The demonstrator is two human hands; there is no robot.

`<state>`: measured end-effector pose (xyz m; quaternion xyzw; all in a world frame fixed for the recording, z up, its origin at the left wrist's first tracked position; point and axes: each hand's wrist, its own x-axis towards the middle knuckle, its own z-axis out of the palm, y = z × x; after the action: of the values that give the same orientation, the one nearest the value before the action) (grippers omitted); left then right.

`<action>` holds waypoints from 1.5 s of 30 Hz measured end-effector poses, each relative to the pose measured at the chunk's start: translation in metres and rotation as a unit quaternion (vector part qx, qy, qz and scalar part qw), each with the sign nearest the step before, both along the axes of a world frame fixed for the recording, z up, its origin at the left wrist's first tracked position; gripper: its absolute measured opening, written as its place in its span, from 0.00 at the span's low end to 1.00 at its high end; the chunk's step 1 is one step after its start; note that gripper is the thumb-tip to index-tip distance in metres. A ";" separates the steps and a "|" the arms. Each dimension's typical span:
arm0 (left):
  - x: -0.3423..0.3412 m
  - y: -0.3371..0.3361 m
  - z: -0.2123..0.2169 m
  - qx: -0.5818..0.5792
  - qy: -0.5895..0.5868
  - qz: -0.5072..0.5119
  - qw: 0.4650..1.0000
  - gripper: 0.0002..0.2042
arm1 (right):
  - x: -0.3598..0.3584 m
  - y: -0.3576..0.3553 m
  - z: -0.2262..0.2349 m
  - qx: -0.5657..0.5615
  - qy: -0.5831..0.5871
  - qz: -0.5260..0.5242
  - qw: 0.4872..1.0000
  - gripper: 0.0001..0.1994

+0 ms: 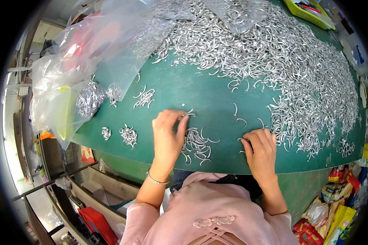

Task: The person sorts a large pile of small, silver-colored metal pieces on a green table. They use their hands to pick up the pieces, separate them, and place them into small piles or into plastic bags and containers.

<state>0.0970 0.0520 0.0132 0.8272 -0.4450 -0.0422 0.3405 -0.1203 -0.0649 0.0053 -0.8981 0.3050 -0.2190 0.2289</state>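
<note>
My left hand (pixel 169 132) is closed in a pinch, thumb against fingers, on small curved silver metal pieces (pixel 189 113) held just above the green table. Right below it lies a loose heap of the same curved pieces (pixel 198 145). My right hand (pixel 261 149) rests low over the table at the near edge of the big pile (pixel 315 102), fingers curled and thumb close to the index finger. A piece or two shows at those fingertips, but what they grip is hidden. A few single curved pieces (pixel 241 121) lie between the hands.
Smaller heaps (pixel 129 136) sit on the green table (pixel 216 94) at left. Clear plastic bags (pixel 106 49), one with metal pieces inside, cover the far left. A yellow-green tray (pixel 310 14) stands at the far right. Below the table are drawers (pixel 106 188) and colourful packets (pixel 331 200).
</note>
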 end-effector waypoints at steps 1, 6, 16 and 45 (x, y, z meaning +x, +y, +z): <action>0.004 0.006 0.001 0.004 -0.002 0.013 1.000 0.06 | 0.004 0.002 0.001 0.007 0.004 0.003 1.000 0.08; 0.016 0.024 0.003 0.000 0.014 0.054 0.998 0.06 | 0.016 0.006 0.001 0.016 0.025 0.032 0.999 0.09; -0.031 -0.004 0.009 -0.032 0.048 -0.087 0.995 0.08 | 0.007 -0.006 0.012 0.131 -0.052 -0.096 0.985 0.08; -0.063 -0.031 -0.006 0.038 0.026 -0.243 0.969 0.14 | 0.026 -0.037 0.014 0.055 -0.021 0.051 0.997 0.20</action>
<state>0.0345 0.0212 0.0073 0.7049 -0.6219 -0.1626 0.3000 -0.0946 -0.1018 0.0194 -0.8937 0.2660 -0.2086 0.2951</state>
